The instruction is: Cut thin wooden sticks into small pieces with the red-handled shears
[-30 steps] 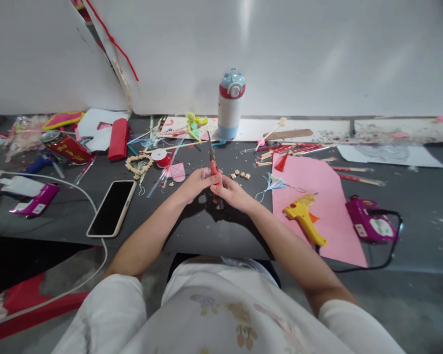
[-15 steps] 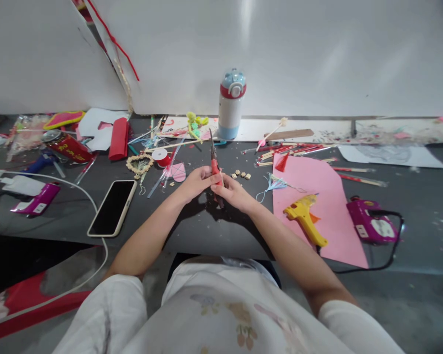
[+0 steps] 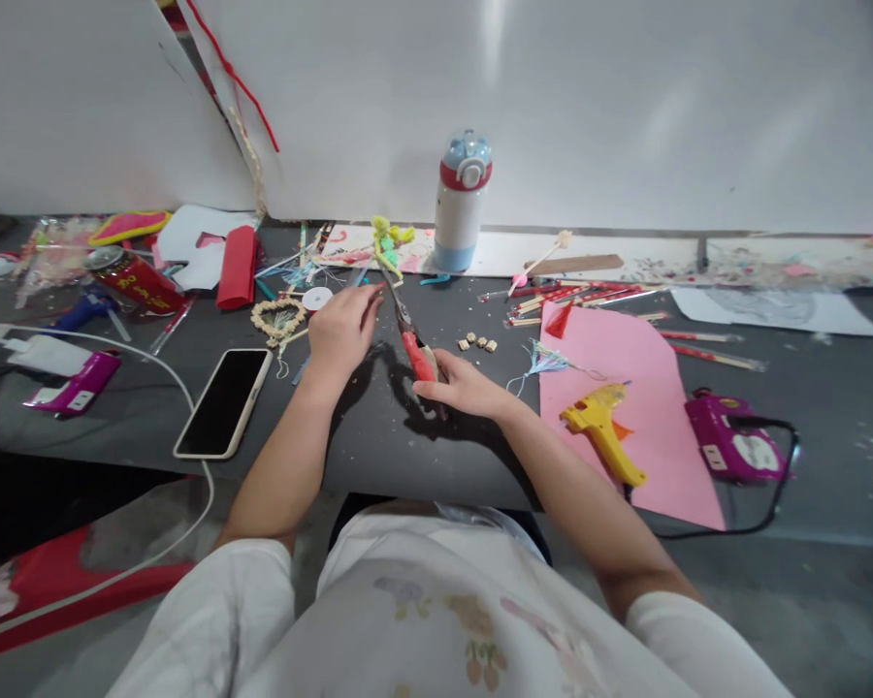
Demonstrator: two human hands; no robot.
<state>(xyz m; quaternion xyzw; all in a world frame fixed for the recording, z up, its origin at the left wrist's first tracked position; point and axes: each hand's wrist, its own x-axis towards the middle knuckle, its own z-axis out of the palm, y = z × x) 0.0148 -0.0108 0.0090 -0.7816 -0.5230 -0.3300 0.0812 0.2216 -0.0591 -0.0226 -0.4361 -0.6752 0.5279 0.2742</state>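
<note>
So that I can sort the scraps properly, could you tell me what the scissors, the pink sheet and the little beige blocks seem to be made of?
Scissors: dull grey blades, likely steel; smooth red handles, probably plastic. Pink sheet: thin, flat, matte, seemingly paper or card. Beige blocks: pale and matte, possibly wood; too small to be sure.

Dark table (image 3: 378, 456), phone (image 3: 223, 402), pink paper (image 3: 630, 364), glue gun (image 3: 600, 428)
</note>
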